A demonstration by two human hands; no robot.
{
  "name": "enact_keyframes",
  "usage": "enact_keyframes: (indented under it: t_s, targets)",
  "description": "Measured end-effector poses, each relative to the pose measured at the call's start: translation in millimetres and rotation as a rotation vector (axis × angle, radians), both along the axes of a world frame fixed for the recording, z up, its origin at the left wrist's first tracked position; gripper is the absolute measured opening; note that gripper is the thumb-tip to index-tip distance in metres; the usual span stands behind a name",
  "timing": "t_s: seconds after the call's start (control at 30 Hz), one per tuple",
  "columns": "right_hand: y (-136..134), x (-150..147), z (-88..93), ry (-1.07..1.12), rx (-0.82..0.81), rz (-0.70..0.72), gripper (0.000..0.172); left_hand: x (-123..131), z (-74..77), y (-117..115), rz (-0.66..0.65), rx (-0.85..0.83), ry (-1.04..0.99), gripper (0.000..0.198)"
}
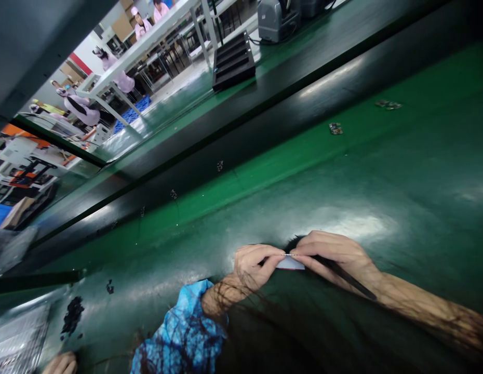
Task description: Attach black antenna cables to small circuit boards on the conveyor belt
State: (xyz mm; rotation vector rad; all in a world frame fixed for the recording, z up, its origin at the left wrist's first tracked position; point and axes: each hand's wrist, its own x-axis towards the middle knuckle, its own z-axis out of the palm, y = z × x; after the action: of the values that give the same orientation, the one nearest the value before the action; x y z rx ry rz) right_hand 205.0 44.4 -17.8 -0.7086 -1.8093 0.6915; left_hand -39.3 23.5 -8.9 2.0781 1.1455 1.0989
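Observation:
My left hand [254, 265] is closed, thumb and forefinger pinching one end of a small thin strip [288, 254] whose kind I cannot make out. My right hand [338, 254] has its fingertips at the strip's other end. Tucked in that same hand is a black brush [350, 278], bristles pointing away from me and handle slanting back under the palm. Just below the strip shows a small white piece with a reddish edge [290, 264], partly hidden between the hands. Both hands are low over the green work surface [210, 234].
Small electronic parts [335, 129] lie spaced along the green and black bench. A pile of black pieces [72, 315] and clear trays [19, 337] sit at left, near another person's hand [62, 363]. A black slotted tray [233, 61] and grey machine [278, 21] stand beyond.

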Motion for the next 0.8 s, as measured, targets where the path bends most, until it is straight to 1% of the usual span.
enact_keyframes:
  t_s: [0.1,0.2,0.3,0.47,0.57,0.7,0.8]
  targets:
    - [1.4,-1.8,2.6,0.014,0.021,-0.003,0.026,2.5,-5.1,5.2,-0.011,0.084,-0.045,0.016]
    - [1.4,-3.7,1.9,0.022,0.053,0.01,0.023,4.0,-9.8,9.6,-0.047,0.177,-0.083,0.019]
    - [-0.1,-4.4,-0.6,0.019,0.071,0.013,0.023,3.6,-9.8,10.1,-0.077,0.211,-0.078,0.021]
    - [-1.5,-4.7,0.3,-0.002,0.084,0.031,0.023,0.2,-5.4,6.6,-0.081,0.195,-0.044,0.02]
    - [-0.6,-6.4,1.2,0.007,0.082,0.032,0.022,-1.7,-5.9,4.6,-0.068,0.155,-0.035,0.021]
    - [0.1,-6.2,-2.2,0.018,0.054,0.007,0.023,-3.1,-8.9,1.8,0.0,0.07,-0.024,0.02]
    - [-0.3,-3.8,-5.6,0.021,0.029,-0.019,0.025,-3.9,-10.4,0.8,0.058,0.018,-0.025,0.028]
